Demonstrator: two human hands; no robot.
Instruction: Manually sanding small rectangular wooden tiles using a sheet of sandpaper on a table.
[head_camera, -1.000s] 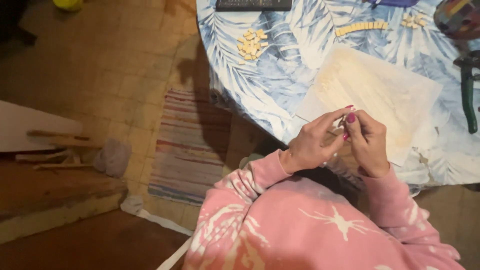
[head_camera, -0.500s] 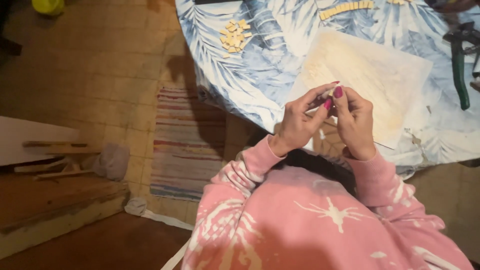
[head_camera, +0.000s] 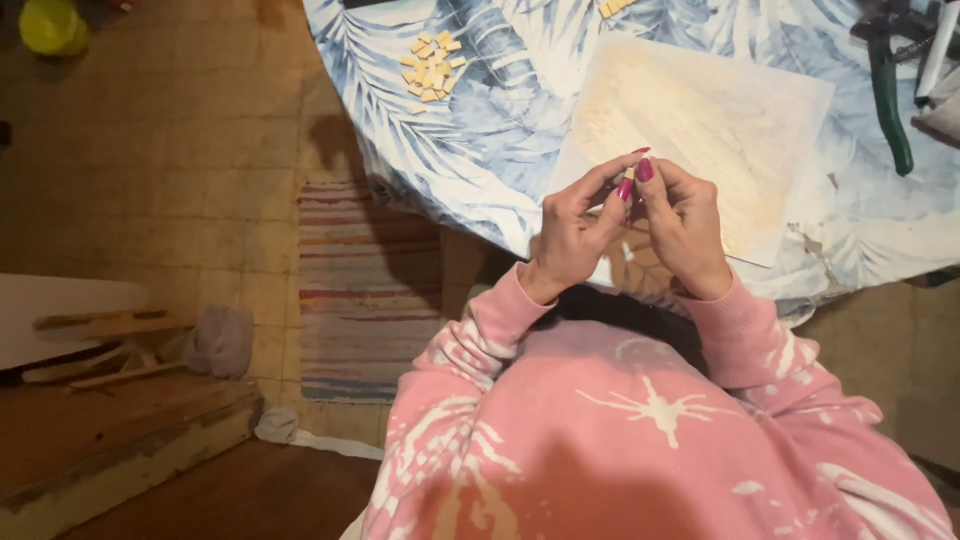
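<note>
Pale wood: 1 small chip (head_camera: 629, 174) is pinched between the fingertips of both hands, held just above the near edge of the desk (head_camera: 500, 150). Left hand (head_camera: 578, 232): thumb and forefinger closed on the chip from the left side, remaining fingers curled. Right hand (head_camera: 686, 226): fingers closed on the chip from the right, magenta nails meeting those of the left hand. Both wrists emerge from pink sleeves with a white pattern.

Directly beyond the hands lies a cream sheet (head_camera: 700, 120), flat on the desk, its near edge partly hidden by the hands. The desk carries a blue-and-white leaf-print cover. A loose pile of similar pale chips (head_camera: 430, 68) rests on the cover, well apart from the hands, to the left of the sheet. Green-handled pliers (head_camera: 890, 100) lie near the right edge of the view.

Below the desk, a striped rug (head_camera: 365, 290) lies on the tiled floor. Wooden offcuts (head_camera: 100, 340) sit at the far left.
</note>
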